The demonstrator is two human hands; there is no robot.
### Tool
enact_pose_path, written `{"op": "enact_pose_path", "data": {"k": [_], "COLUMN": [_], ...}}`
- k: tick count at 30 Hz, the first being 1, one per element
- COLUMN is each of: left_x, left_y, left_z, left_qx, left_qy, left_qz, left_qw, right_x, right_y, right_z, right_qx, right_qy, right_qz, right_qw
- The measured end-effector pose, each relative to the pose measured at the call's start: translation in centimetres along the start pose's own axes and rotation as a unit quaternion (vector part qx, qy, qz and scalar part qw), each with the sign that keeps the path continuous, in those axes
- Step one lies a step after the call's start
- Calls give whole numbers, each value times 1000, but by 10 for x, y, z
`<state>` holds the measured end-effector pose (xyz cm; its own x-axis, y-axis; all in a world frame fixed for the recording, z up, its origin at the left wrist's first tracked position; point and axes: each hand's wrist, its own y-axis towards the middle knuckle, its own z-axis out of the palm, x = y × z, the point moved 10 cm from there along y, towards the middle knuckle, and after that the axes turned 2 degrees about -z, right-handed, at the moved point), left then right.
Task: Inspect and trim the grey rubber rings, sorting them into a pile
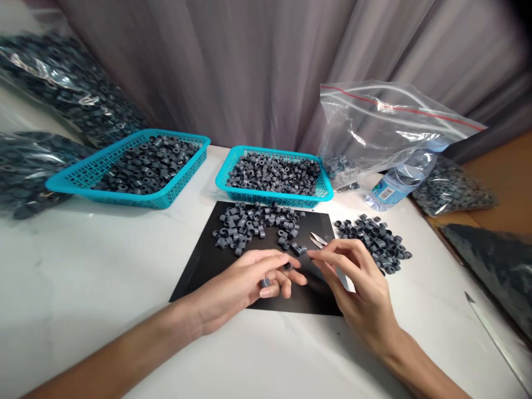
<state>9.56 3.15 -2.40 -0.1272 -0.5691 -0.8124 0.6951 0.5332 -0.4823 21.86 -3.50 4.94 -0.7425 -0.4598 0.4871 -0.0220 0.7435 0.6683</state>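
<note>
Over the black mat, my left hand is turned partly palm up and holds small grey plastic rings. One grey ring sits by the thumb and index finger, and a second grey ring rests among the curled fingers. My right hand is closed around small snips, whose silver blades point away to the upper left. Its thumb and index tips pinch together near the left fingertips; anything tiny between them is too small to name. A pile of grey rings lies just beyond.
A blue basket of rings stands behind the mat, another blue basket to its left. On the right are a loose heap of rings, a water bottle and a zip bag. Filled bags stand far left.
</note>
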Motion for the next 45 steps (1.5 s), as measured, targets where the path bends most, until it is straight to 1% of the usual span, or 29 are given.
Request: {"op": "enact_pose_path", "data": {"k": [6,10,14,18,23,25,29,32,37,38,40,42,45], "left_x": [5,3,2,10,16,18,19,18,17,16,16,17,16], "left_y": [-1,-1,-2,0,0,0,0,1,1,0,-1,-2,-1], "left_z": [1,4,9,9,16,16,15,18,26,27,28,28,26], "left_qx": [7,10,28,42,108,110,93,97,109,108,102,96,87], "left_qy": [19,40,60,35,-25,-28,-8,11,27,28,20,4,-13], "left_qz": [-9,-4,-2,-27,-50,-59,-70,-66,-43,-39,-40,-45,-44], "left_qw": [1000,999,998,998,993,992,993,993,993,993,994,994,995], "right_x": [-1,-6,-7,-7,-6,-5,-1,6,13,12,7,2,-1], "right_y": [-1,-1,0,0,-1,-2,-1,1,-2,-2,-3,-3,-2], "right_z": [-5,0,4,6,6,5,2,4,23,25,26,24,20], "right_qx": [-18,6,17,24,22,18,16,37,148,161,166,157,145], "right_qy": [-15,27,63,67,63,67,77,101,150,155,158,158,149], "right_qz": [-2,15,33,43,36,35,36,37,52,60,77,91,89], "right_qw": [1000,1000,997,997,997,997,996,994,976,973,970,971,974]}}
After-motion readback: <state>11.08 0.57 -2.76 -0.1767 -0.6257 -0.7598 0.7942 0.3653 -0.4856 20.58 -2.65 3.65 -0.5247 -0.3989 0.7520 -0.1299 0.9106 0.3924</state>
